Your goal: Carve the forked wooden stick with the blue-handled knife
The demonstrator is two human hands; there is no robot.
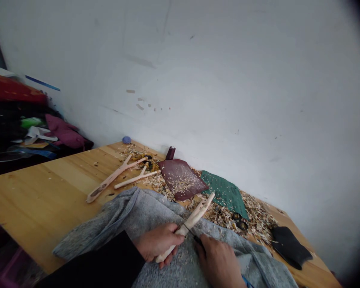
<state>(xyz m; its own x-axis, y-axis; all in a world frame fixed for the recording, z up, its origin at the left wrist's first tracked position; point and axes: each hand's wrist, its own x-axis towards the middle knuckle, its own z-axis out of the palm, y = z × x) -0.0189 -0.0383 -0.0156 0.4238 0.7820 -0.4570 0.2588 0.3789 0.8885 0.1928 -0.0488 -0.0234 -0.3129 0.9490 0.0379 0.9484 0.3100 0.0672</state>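
In my left hand [160, 242], fingers wrapped round its lower part, is a pale peeled forked stick [195, 217], its two prongs pointing up and to the right. My right hand [219, 260] is closed on the dark handle of a small knife [189, 229]. The thin blade lies across the stick just beyond my left thumb and touches the wood; its exact shape is hard to make out. Under both hands a grey cloth [156, 212] spreads over the table's front edge.
On the wooden table [48, 184] lie a larger forked stick [112, 178] and a smaller forked stick [135, 181]. Wood shavings [258, 218] surround a maroon sheet [181, 180] and a green sheet [225, 192]. A black cloth-like piece [291, 246] lies right; a white wall [213, 100] stands behind.
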